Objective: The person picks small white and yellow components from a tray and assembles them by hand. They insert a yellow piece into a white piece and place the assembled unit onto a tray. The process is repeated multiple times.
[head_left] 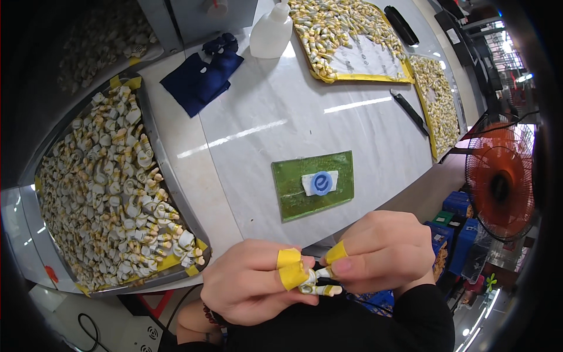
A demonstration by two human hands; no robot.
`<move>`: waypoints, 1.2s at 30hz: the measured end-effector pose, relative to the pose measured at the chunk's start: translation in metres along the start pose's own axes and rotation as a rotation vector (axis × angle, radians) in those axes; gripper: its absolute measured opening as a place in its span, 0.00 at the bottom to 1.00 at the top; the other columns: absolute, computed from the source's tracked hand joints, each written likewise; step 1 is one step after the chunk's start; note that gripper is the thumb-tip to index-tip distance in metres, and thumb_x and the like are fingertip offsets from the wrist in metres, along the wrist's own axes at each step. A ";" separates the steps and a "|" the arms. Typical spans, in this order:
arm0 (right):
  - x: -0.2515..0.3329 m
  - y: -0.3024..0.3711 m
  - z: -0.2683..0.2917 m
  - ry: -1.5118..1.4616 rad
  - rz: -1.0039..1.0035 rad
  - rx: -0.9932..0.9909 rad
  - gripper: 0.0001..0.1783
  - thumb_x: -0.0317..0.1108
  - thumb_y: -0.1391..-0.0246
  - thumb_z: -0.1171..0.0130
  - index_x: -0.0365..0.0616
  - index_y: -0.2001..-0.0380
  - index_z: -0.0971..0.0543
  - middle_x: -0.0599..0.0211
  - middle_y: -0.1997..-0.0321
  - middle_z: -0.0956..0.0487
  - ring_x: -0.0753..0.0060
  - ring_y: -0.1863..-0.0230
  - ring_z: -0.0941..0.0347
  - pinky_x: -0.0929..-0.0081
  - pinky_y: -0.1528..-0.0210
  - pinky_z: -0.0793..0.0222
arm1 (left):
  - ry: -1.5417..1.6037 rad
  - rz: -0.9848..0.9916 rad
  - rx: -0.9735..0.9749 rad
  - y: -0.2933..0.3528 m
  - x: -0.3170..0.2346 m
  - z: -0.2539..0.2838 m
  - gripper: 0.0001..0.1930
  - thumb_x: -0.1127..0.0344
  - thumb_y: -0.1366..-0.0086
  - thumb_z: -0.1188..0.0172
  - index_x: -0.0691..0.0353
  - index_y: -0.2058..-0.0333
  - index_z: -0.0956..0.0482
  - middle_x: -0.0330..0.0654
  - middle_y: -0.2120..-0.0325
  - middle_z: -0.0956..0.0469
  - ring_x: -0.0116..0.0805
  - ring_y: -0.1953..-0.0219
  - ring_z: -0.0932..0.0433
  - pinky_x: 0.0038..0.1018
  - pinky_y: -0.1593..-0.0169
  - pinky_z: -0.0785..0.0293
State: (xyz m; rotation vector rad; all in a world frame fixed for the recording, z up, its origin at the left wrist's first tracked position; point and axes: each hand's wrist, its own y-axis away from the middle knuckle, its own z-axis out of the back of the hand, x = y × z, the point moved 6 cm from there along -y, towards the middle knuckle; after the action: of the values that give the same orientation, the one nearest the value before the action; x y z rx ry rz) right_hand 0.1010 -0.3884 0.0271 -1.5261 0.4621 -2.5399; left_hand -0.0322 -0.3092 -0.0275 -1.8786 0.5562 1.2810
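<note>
Both my hands meet just off the table's near edge, with yellow tape wrapped round some fingertips. My left hand (252,283) is closed on a small white, yellow and skin-toned figurine piece (319,288), pinching its left side. The fingers of my right hand (387,249) are closed on the right end of the same piece. Its exact form is partly hidden by the fingers. Beyond the hands lies a green glass-like slab (293,196), bearing a white block with a blue round disc (321,183) on top.
To the left, a large metal tray (170,176) holds many similar pieces. Yellow-edged trays (363,77) with smaller pieces stand at the back right, near a black-handled knife (410,113). A white bottle (271,35) and dark blue cloth (199,79) sit behind. An orange fan (500,182) stands right.
</note>
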 end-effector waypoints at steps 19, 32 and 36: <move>-0.001 -0.003 0.002 0.020 0.029 -0.053 0.13 0.19 0.62 0.36 0.34 0.68 0.20 0.61 0.71 0.21 0.67 0.76 0.25 0.77 0.74 0.29 | -0.248 0.037 -0.021 -0.003 -0.006 -0.011 0.17 0.71 0.56 0.27 0.64 0.66 0.22 0.45 0.68 0.20 0.41 0.68 0.20 0.27 0.67 0.24; -0.028 -0.008 -0.001 -0.425 -0.210 0.030 0.09 0.25 0.56 0.34 0.41 0.69 0.20 0.66 0.69 0.22 0.73 0.70 0.29 0.81 0.75 0.38 | 0.445 0.365 -0.106 0.009 0.019 -0.004 0.18 0.68 0.49 0.30 0.72 0.63 0.25 0.47 0.70 0.21 0.31 0.67 0.20 0.24 0.63 0.26; -0.033 -0.008 -0.008 -0.496 -0.196 0.069 0.08 0.25 0.55 0.34 0.40 0.69 0.21 0.66 0.67 0.23 0.73 0.70 0.30 0.80 0.75 0.39 | 0.277 0.306 -0.018 0.006 0.015 -0.003 0.19 0.67 0.51 0.29 0.72 0.63 0.24 0.47 0.70 0.21 0.30 0.68 0.21 0.22 0.64 0.26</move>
State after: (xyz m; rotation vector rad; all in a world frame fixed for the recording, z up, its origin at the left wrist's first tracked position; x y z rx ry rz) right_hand 0.1098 -0.3700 -0.0007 -2.1695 0.1618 -2.1487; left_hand -0.0291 -0.3147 -0.0424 -2.0582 1.0127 1.2207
